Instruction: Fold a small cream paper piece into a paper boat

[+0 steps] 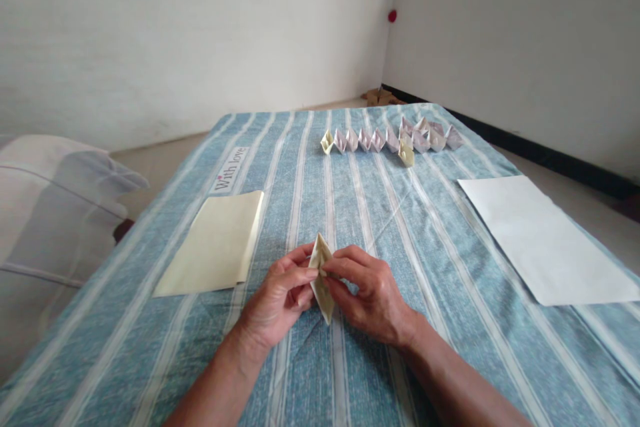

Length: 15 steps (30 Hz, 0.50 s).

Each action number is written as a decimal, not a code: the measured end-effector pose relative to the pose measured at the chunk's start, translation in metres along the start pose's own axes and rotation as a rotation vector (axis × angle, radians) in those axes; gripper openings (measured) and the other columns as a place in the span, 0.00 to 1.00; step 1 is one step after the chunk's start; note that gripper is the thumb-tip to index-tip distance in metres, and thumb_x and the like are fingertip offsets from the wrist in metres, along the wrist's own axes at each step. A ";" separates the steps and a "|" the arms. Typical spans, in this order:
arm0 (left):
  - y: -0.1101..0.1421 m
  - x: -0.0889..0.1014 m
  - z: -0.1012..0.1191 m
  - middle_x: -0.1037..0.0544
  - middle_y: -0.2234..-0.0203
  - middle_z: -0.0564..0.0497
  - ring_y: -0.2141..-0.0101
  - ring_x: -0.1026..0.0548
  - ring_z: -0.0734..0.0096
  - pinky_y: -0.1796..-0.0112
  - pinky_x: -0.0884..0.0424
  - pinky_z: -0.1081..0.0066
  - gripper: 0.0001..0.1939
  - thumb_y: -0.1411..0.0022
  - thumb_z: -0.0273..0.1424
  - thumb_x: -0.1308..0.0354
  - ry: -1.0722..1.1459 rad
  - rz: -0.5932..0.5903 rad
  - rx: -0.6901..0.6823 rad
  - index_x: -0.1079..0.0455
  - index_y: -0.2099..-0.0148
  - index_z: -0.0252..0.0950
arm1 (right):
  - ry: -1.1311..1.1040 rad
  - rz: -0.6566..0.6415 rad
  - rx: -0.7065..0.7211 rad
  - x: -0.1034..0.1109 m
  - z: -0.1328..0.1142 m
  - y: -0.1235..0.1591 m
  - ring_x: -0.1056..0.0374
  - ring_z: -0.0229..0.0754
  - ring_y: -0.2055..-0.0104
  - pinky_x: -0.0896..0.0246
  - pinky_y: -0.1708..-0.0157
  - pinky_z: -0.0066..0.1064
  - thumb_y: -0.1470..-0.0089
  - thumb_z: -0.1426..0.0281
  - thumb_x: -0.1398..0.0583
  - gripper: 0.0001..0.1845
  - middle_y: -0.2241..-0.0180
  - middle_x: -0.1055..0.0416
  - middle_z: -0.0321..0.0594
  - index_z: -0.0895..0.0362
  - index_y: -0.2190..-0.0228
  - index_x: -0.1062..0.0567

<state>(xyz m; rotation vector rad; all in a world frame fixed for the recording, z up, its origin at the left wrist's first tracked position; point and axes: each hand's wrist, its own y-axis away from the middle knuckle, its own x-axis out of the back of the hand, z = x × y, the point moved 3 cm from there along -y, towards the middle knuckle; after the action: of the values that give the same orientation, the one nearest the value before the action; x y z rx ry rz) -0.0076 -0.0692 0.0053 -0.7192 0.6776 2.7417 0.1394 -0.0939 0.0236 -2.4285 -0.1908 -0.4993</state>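
Observation:
Between my two hands, above the striped cloth, is a cream folded paper boat (325,303), its pointed ends facing away from me and toward me. My left hand (283,287) grips its left side, thumb on top near the middle fold. From the right, my right hand (373,287) pinches the centre of the boat with thumb and fingers. The fingertips of both hands nearly meet there and hide part of the fold. Farther back stands a row of similar folded paper boats (377,140), mostly pale lilac, with a cream one (327,141) at its left end.
A stack of cream paper sheets (215,240) lies on the left, a white sheet stack (545,240) on the right. Another cream boat (406,153) sits just before the row. The blue striped cloth (415,247) covers the table. A draped pale fabric (55,193) is at far left.

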 end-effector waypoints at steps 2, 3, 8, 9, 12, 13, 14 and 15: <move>-0.001 0.000 0.000 0.34 0.86 0.62 0.88 0.45 0.88 0.85 0.48 0.83 0.19 0.57 0.27 0.31 -0.003 0.000 -0.002 0.25 0.59 0.35 | 0.001 0.002 -0.004 0.000 0.000 0.000 0.30 0.38 0.65 0.31 0.66 0.31 0.41 0.76 0.45 0.10 0.65 0.28 0.42 0.57 0.61 0.25; 0.000 0.000 0.000 0.34 0.86 0.62 0.88 0.45 0.88 0.85 0.48 0.83 0.19 0.57 0.27 0.31 -0.004 -0.002 -0.004 0.25 0.59 0.34 | 0.002 0.003 -0.010 0.000 0.001 0.000 0.30 0.38 0.66 0.31 0.66 0.31 0.41 0.76 0.45 0.10 0.65 0.28 0.42 0.57 0.61 0.25; 0.001 -0.001 0.000 0.33 0.85 0.61 0.88 0.44 0.88 0.84 0.47 0.83 0.18 0.56 0.28 0.31 0.007 -0.006 -0.016 0.25 0.59 0.34 | -0.006 0.016 -0.022 0.000 0.002 0.000 0.29 0.39 0.66 0.30 0.66 0.31 0.41 0.76 0.45 0.09 0.64 0.28 0.43 0.57 0.62 0.25; 0.002 -0.001 0.000 0.33 0.84 0.61 0.88 0.44 0.88 0.84 0.46 0.82 0.18 0.56 0.28 0.31 0.013 -0.004 -0.018 0.25 0.59 0.34 | -0.006 0.018 -0.022 0.000 0.002 0.001 0.29 0.39 0.66 0.30 0.66 0.31 0.41 0.76 0.45 0.09 0.65 0.28 0.43 0.57 0.62 0.25; 0.001 -0.001 0.000 0.33 0.84 0.60 0.88 0.43 0.88 0.84 0.47 0.83 0.17 0.55 0.28 0.31 0.026 -0.012 -0.022 0.25 0.59 0.34 | 0.003 0.022 -0.027 0.000 0.002 0.001 0.29 0.38 0.67 0.31 0.67 0.31 0.41 0.75 0.45 0.09 0.65 0.28 0.43 0.57 0.61 0.25; 0.001 -0.001 0.000 0.33 0.84 0.60 0.88 0.43 0.88 0.84 0.47 0.83 0.17 0.55 0.28 0.32 0.027 -0.018 -0.022 0.25 0.59 0.34 | 0.006 0.021 -0.028 0.000 0.002 0.001 0.30 0.38 0.67 0.31 0.67 0.31 0.41 0.75 0.45 0.09 0.65 0.27 0.43 0.57 0.61 0.25; 0.001 0.000 0.000 0.33 0.85 0.60 0.87 0.43 0.88 0.84 0.47 0.83 0.16 0.54 0.28 0.32 0.027 -0.023 -0.020 0.24 0.60 0.33 | 0.007 0.020 -0.028 0.000 0.002 0.001 0.30 0.39 0.67 0.31 0.67 0.31 0.41 0.75 0.45 0.09 0.65 0.27 0.43 0.57 0.60 0.25; 0.001 0.000 -0.001 0.33 0.85 0.60 0.87 0.43 0.88 0.84 0.47 0.83 0.16 0.54 0.28 0.32 0.027 -0.028 -0.017 0.24 0.60 0.33 | 0.006 0.020 -0.027 0.000 0.002 0.001 0.30 0.39 0.67 0.31 0.67 0.31 0.41 0.76 0.45 0.09 0.65 0.28 0.43 0.57 0.60 0.25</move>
<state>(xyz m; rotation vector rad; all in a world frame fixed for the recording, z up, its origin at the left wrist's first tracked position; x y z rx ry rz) -0.0073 -0.0703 0.0053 -0.7648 0.6461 2.7197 0.1404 -0.0934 0.0220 -2.4523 -0.1584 -0.5037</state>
